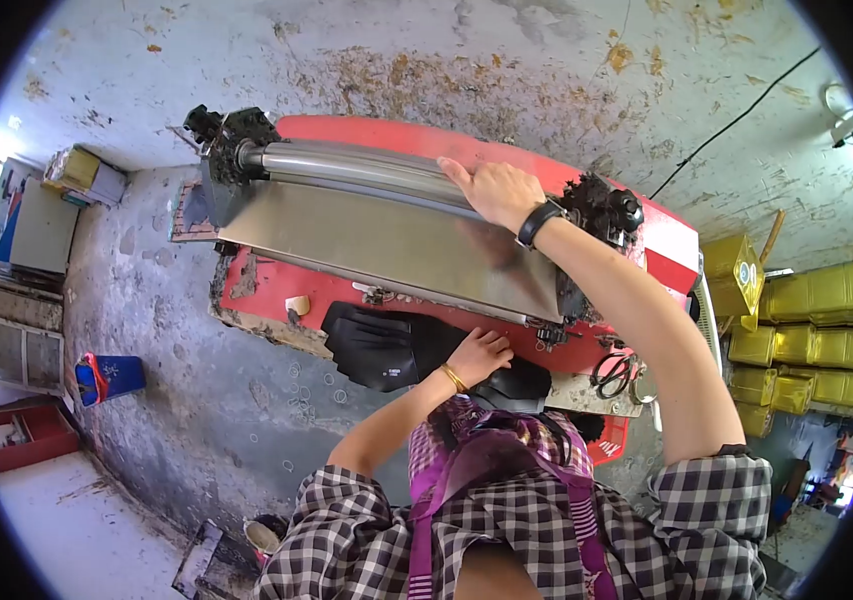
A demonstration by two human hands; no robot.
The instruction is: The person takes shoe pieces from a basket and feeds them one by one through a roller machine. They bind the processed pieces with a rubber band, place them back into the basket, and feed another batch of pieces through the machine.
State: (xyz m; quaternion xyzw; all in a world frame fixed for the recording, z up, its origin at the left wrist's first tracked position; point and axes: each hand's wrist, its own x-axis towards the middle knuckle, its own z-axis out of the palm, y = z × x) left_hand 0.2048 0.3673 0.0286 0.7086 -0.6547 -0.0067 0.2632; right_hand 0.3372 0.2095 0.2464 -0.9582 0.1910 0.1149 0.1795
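In the head view my right hand (503, 190), with a black watch (540, 222) at the wrist, rests on the steel roller (367, 170) of a red machine. Its thumb is stretched out along the roller; the other fingertips are partly hidden. Below the roller slopes a shiny metal plate (377, 238). Closer to my body, my left hand (480, 358) lies over black, flexible-looking pieces (377, 347), fingers slightly bent and apart. A gold bracelet (455, 378) circles that wrist. The black pieces overlap at the machine's front edge, some reaching my lap.
Dark, clumped residue covers the roller's end mounts (602, 212). A cable loop (612, 374) lies at the machine's right front, above a red basket (611, 440). Yellow tins (812, 345) are stacked at right. A blue bin (112, 380) stands on the floor at left.
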